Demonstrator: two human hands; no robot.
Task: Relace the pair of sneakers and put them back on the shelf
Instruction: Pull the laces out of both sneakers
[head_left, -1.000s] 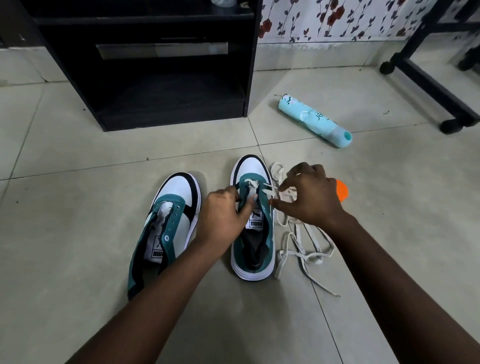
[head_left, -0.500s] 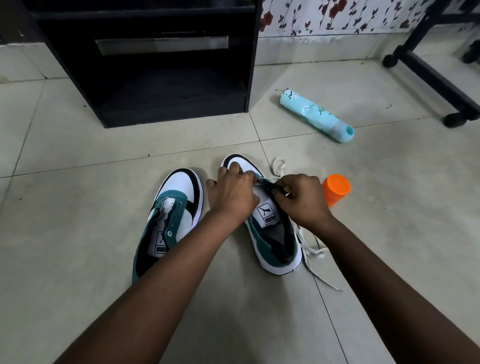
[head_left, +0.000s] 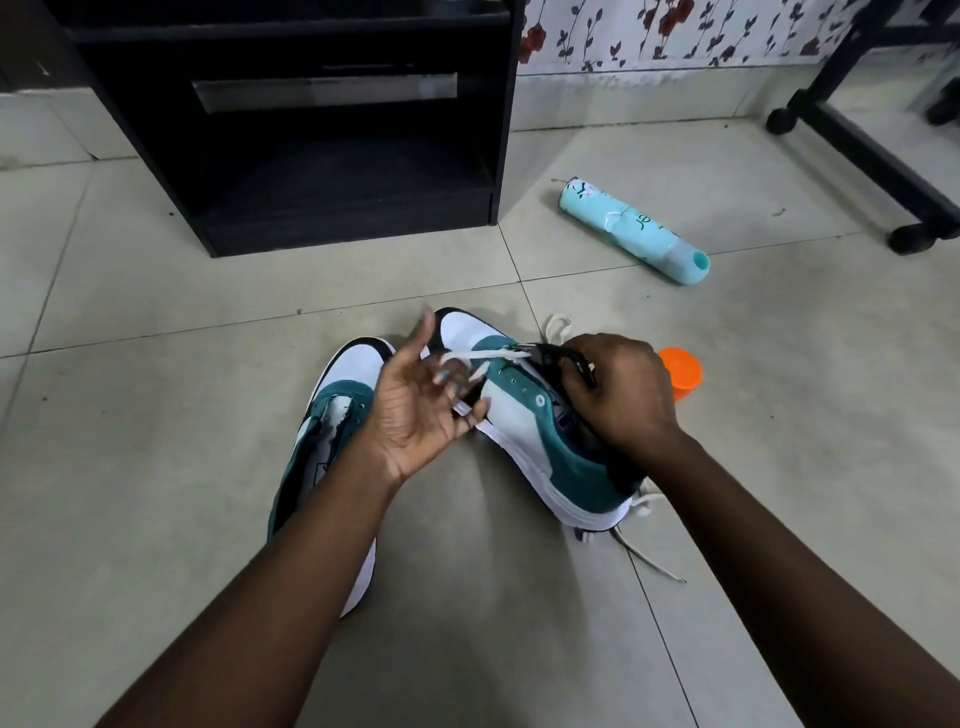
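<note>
Two teal, white and black sneakers sit on the tiled floor. The right sneaker is tipped onto its side, its teal flank facing me. My right hand grips its tongue and collar from above. My left hand, palm up, pinches a white lace that runs across the front eyelets. The left sneaker lies flat with no lace, partly hidden under my left forearm. A second loose white lace trails from behind the right sneaker's heel.
A black shelf unit with an open lower compartment stands at the back left. A turquoise bottle lies on its side to the right. An orange cap shows behind my right hand. A black wheeled frame stands far right.
The right sneaker has been rolled from flat onto its side. My left hand has turned palm up and drawn the lace out to the left. My right hand has stayed on the tongue.
</note>
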